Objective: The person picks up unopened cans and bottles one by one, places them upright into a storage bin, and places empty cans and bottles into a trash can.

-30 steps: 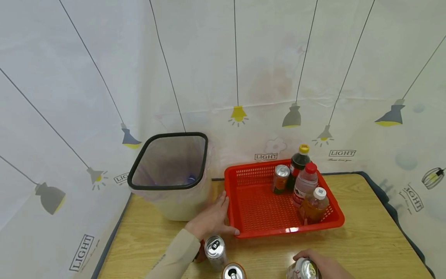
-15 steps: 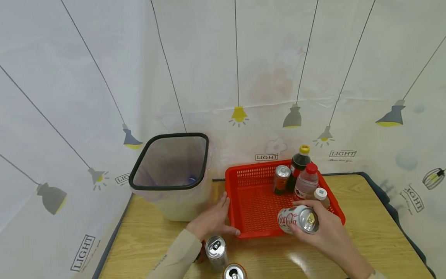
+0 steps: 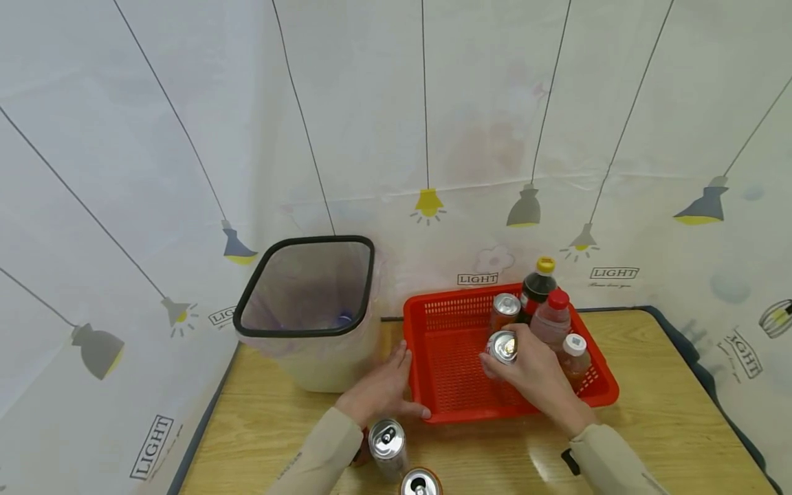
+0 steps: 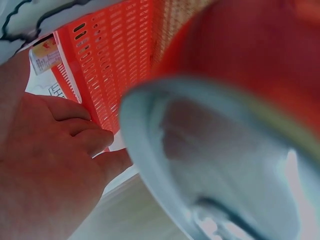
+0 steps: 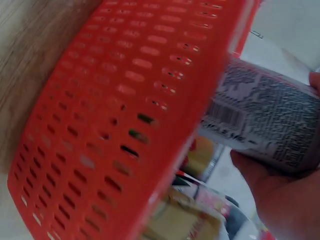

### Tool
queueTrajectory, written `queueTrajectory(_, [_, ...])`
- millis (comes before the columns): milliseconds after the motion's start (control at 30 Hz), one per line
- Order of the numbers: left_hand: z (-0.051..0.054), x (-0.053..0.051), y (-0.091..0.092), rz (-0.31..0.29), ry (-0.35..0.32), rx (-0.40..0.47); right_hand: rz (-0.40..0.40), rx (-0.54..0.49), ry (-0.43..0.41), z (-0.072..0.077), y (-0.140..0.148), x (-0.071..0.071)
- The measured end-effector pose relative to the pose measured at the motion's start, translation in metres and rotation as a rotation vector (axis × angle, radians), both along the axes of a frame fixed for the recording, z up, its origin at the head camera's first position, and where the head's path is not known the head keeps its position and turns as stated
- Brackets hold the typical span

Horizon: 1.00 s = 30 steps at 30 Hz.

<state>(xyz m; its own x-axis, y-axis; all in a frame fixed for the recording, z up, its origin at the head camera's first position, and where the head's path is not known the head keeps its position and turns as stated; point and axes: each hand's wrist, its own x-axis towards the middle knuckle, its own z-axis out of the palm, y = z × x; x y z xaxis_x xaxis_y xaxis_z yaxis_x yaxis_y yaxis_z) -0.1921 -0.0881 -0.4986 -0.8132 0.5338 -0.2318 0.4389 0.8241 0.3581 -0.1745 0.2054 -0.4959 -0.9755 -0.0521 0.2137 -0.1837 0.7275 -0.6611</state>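
My right hand (image 3: 537, 371) grips a white Coca-Cola can (image 3: 502, 348) upright inside the red basket (image 3: 454, 375). The right wrist view shows the can's printed side (image 5: 260, 112) between thumb and fingers, behind the basket wall. Against the basket's left side rests my left hand (image 3: 379, 390), its fingers extended and thumb by the front corner. Another can (image 3: 504, 309) stands in the basket behind the held one. To its right are a dark cola bottle (image 3: 538, 287), a red-capped bottle (image 3: 552, 320) and a white-capped bottle (image 3: 575, 359).
A bin (image 3: 303, 335) with a black rim and plastic liner stands left of the basket. An opened silver can (image 3: 388, 441) and an orange-rimmed can (image 3: 421, 482) are on the wooden table (image 3: 247, 412), near my left forearm. A dark red can (image 3: 361, 450) is partly hidden there.
My right hand has carried the Coca-Cola can from the table in front up and forward into the basket, turning it from tilted to upright. My left hand has stayed at the basket's side.
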Motion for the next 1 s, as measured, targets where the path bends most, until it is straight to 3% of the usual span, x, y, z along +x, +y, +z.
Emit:
queueTrajectory(267, [0.0,0.0,0.001,-0.001,0.005,0.008,0.031,-0.024,-0.192,-0.01,-0.005,-0.021])
queueTrajectory(500, [-0.002,-0.001,-0.001,0.007,-0.012,0.025,0.031,-0.026,-0.304,-0.018,-0.006,-0.034])
queueTrajectory(1000, [-0.002,0.0,-0.002,0.005,-0.032,0.014,-0.006,0.05,-0.264,-0.041,-0.001,-0.043])
